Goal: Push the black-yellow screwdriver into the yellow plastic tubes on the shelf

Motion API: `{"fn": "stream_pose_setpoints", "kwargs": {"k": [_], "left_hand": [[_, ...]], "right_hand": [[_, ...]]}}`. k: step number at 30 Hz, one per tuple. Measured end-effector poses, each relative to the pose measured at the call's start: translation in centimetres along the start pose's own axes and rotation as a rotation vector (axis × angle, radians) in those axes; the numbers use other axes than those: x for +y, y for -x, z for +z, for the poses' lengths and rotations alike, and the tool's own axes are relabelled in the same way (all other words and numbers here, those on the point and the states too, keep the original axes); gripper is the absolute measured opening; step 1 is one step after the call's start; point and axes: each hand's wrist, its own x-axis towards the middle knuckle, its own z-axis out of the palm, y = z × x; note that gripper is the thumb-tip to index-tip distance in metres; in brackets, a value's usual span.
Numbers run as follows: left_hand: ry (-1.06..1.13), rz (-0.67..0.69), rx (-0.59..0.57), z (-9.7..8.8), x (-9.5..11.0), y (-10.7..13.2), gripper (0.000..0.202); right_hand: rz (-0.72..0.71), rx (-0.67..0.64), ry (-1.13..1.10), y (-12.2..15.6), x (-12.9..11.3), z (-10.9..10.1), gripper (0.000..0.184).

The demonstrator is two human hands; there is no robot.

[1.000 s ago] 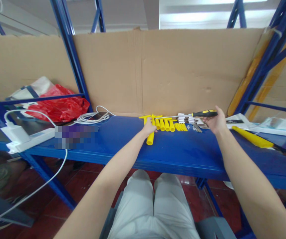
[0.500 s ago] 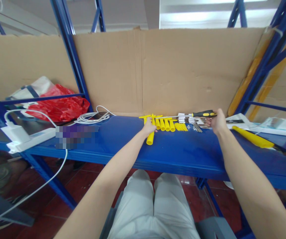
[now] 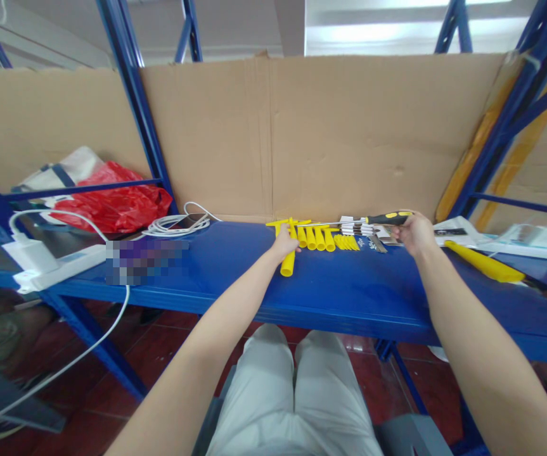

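Note:
My left hand (image 3: 284,242) is closed around a yellow plastic T-shaped handle (image 3: 288,265), whose hollow round end points toward me. In my right hand (image 3: 416,234) is a long screwdriver (image 3: 387,218) with a black and yellow grip. Its thin shaft runs level to the left and its tip meets the crosspiece of the yellow handle. Beside my left hand, several similar yellow handles (image 3: 319,239) lie in a row. Farther right come a group of small flat yellow pieces (image 3: 346,242) and some small metal plates (image 3: 377,244).
Everything rests on a blue shelf (image 3: 235,272) backed by a cardboard panel (image 3: 349,133). To the left are a white power strip (image 3: 66,266), a coiled white cable (image 3: 173,224) and a red plastic bag (image 3: 116,199). At the right lies a long yellow piece (image 3: 485,261).
My right hand and the screwdriver grip have shifted very slightly, the fingers now sitting a little differently on the grip. My left hand and the yellow handle stay in place.

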Motion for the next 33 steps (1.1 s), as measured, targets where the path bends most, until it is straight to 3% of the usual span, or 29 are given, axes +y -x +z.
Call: {"fn": "stream_pose_setpoints", "kwargs": {"k": [3, 7, 12, 24, 30, 33], "left_hand": [[0.006, -0.001, 0.005, 0.0, 0.1, 0.1, 0.065], [0.001, 0.002, 0.003, 0.0, 0.1, 0.1, 0.063], [-0.004, 0.001, 0.001, 0.0, 0.1, 0.2, 0.063], [-0.006, 0.018, -0.001, 0.0, 0.0, 0.0, 0.062], [-0.028, 0.010, -0.009, 0.0, -0.1, -0.2, 0.065], [-0.033, 0.008, -0.017, 0.0, 0.0, -0.1, 0.065]], "right_hand": [[0.005, 0.022, -0.002, -0.1, 0.0, 0.0, 0.022], [0.005, 0.000, -0.062, -0.4, 0.1, -0.1, 0.007], [-0.040, 0.049, -0.047, -0.8, 0.6, -0.2, 0.024], [0.020, 0.044, -0.181, -0.4, 0.0, 0.1, 0.011], [0.003, 0.060, -0.082, -1.3, 1.1, -0.3, 0.035], [-0.034, 0.079, -0.046, -1.7, 1.5, -0.5, 0.032]]}}
